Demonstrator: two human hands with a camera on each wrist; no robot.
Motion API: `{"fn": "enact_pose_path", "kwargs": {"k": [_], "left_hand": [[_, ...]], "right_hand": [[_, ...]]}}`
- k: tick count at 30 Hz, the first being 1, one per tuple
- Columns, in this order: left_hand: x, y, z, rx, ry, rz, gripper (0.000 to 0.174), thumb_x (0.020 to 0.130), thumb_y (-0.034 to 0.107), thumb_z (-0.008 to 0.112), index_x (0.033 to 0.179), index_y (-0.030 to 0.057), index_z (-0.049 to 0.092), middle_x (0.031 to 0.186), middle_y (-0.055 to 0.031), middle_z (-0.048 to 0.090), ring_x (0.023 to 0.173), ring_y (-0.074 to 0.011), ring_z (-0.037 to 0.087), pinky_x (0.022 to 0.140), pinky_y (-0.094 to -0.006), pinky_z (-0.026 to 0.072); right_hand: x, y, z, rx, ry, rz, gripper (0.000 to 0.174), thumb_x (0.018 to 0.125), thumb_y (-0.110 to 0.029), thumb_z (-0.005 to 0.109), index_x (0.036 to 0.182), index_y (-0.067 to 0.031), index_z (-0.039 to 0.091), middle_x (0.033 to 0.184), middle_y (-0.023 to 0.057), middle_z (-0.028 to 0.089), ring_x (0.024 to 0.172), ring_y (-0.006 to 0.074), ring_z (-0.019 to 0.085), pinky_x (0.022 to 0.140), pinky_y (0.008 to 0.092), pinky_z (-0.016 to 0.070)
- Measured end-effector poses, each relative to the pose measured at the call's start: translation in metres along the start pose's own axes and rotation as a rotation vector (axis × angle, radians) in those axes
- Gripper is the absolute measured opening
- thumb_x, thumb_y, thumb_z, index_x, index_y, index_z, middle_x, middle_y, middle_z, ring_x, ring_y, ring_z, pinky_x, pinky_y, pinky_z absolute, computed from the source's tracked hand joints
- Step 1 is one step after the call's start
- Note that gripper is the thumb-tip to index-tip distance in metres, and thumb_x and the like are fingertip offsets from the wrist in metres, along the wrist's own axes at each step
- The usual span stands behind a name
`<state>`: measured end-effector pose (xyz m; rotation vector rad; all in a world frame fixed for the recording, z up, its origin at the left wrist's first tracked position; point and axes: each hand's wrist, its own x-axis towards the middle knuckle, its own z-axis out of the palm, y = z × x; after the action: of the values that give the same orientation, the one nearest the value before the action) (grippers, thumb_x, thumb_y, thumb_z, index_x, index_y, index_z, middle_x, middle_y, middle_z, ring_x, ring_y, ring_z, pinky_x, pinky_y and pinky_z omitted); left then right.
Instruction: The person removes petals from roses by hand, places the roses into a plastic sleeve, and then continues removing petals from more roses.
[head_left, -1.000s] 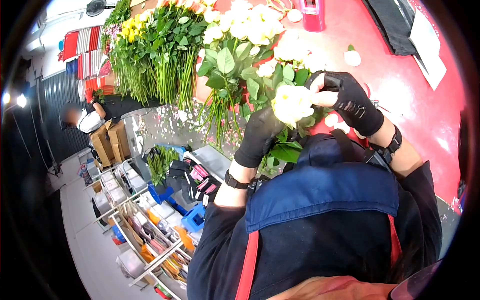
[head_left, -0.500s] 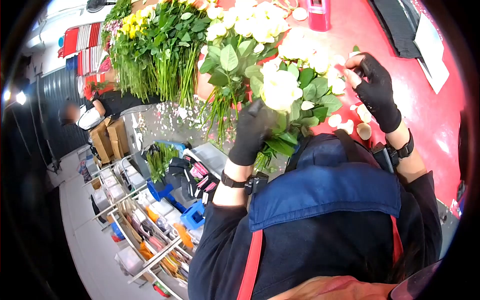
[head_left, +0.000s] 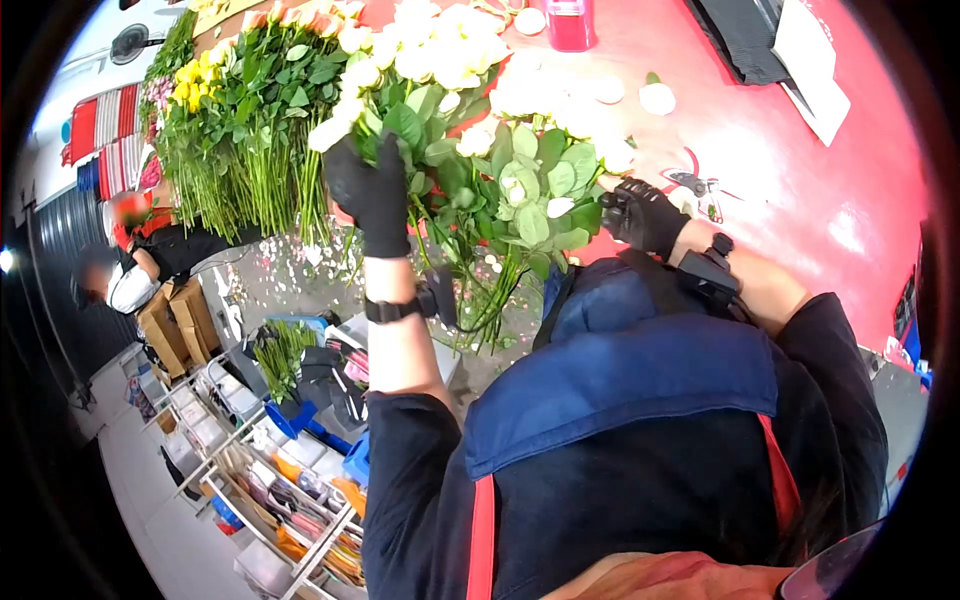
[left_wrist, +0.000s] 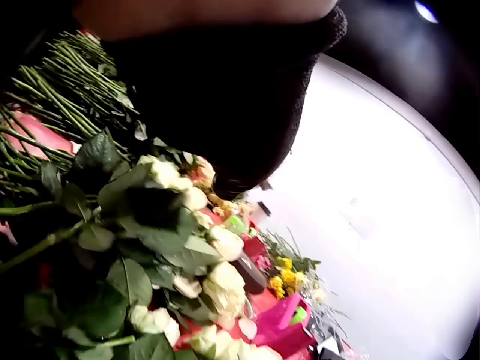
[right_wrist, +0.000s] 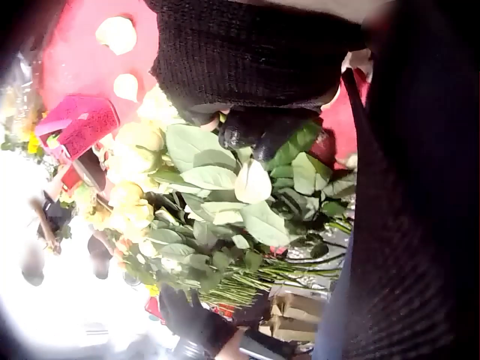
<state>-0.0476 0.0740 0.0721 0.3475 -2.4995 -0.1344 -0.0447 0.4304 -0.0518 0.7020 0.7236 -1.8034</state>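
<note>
Head view puts a white rose [head_left: 335,126] just beyond the left hand [head_left: 368,195], at the left side of the red counter [head_left: 800,240]. That hand's thumb stands apart from its fingers; I can't trace the rose's stem. The left hand is far nearer this rose than the right hand [head_left: 645,215], whose fingers are curled beside the leaves [head_left: 560,180] at the counter's near edge; whether they grip anything, I can't tell. These leaves lie left of the right fingers, with stems [head_left: 500,285] jutting past the counter's edge.
</note>
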Motion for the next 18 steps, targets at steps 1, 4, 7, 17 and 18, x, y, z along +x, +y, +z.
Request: {"fn": "enact_pose_path", "kwargs": {"k": [1, 4, 7, 17, 18], "left_hand": [[-0.009, 0.031, -0.012, -0.113, -0.120, -0.063, 0.036, 0.080, 0.025, 0.077, 0.104, -0.0007, 0.067, 0.093, -0.0175, 0.066, 0.091, -0.0358, 0.061, 0.084, -0.0422, 0.0490], [-0.049, 0.089, -0.025, -0.769, -0.534, -0.217, 0.016, 0.087, 0.014, 0.072, 0.100, 0.0050, 0.069, 0.092, -0.0117, 0.071, 0.082, -0.0253, 0.068, 0.073, -0.0351, 0.0538], [-0.072, 0.132, -0.032, -0.876, -0.718, -0.115, 0.033, 0.084, 0.012, 0.076, 0.116, 0.0030, 0.068, 0.108, -0.0127, 0.069, 0.092, -0.0202, 0.068, 0.081, -0.0317, 0.0535], [-0.069, 0.146, -0.077, -1.121, -0.738, -0.607, 0.030, 0.086, 0.001, 0.064, 0.115, -0.0018, 0.068, 0.101, -0.0045, 0.072, 0.089, -0.0110, 0.065, 0.079, -0.0269, 0.0519], [-0.068, 0.147, -0.083, -1.092, -0.753, -0.643, 0.028, 0.084, 0.002, 0.066, 0.112, -0.0008, 0.069, 0.098, -0.0054, 0.072, 0.087, -0.0115, 0.066, 0.076, -0.0273, 0.0529]], "right_hand": [[0.004, 0.004, 0.000, 0.015, -0.015, -0.035, 0.021, 0.094, -0.031, 0.068, 0.106, -0.0134, 0.065, 0.082, -0.0032, 0.056, 0.067, 0.0088, 0.054, 0.059, 0.0236, 0.0449], [-0.005, 0.003, 0.018, -0.177, -0.021, -0.270, 0.019, 0.092, -0.019, 0.070, 0.106, -0.0066, 0.065, 0.082, -0.0025, 0.058, 0.070, 0.0071, 0.053, 0.060, 0.0235, 0.0439], [-0.044, -0.018, 0.056, -0.655, -0.137, -0.682, 0.023, 0.090, -0.012, 0.071, 0.109, 0.0004, 0.067, 0.086, -0.0006, 0.064, 0.075, 0.0054, 0.056, 0.064, 0.0232, 0.0453], [-0.104, -0.054, 0.104, -1.192, -0.339, -1.200, 0.011, 0.082, -0.002, 0.069, 0.092, 0.0005, 0.069, 0.077, 0.0094, 0.065, 0.067, 0.0183, 0.061, 0.063, 0.0309, 0.0477], [-0.108, -0.059, 0.105, -1.186, -0.332, -1.231, 0.010, 0.082, -0.001, 0.069, 0.092, 0.0002, 0.069, 0.077, 0.0087, 0.065, 0.066, 0.0170, 0.060, 0.062, 0.0308, 0.0468]]}}
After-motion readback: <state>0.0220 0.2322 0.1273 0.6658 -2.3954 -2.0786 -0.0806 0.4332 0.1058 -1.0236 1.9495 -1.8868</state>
